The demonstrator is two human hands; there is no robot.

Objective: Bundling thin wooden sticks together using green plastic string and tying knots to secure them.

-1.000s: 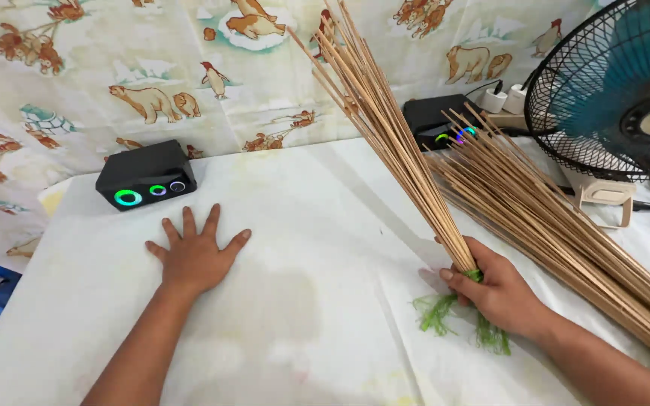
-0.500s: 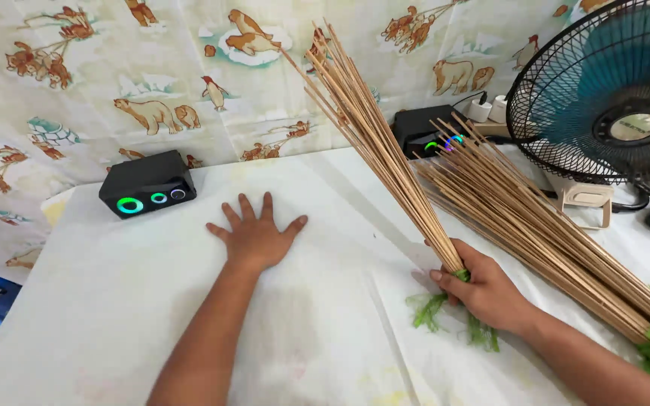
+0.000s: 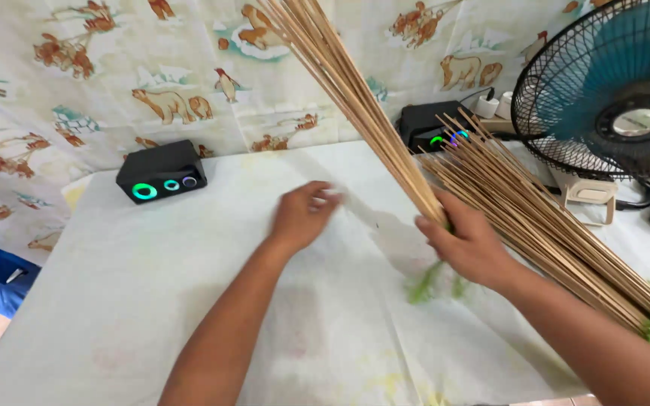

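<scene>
- Head view: right hand (image 3: 469, 244) was clamped round the tied base of a stick bundle (image 3: 355, 98), which fanned up and away from the grip.
- Left hand (image 3: 301, 214), loosely curled and holding nothing, hovered just beside the grip.
- The sticks looked light, stiff, brittle; best gripped by the green tie (image 3: 424, 284) below the fist.

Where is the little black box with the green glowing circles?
The black box sits at the table's far left in the head view, against the animal-print sheet, left of the left hand.
</scene>
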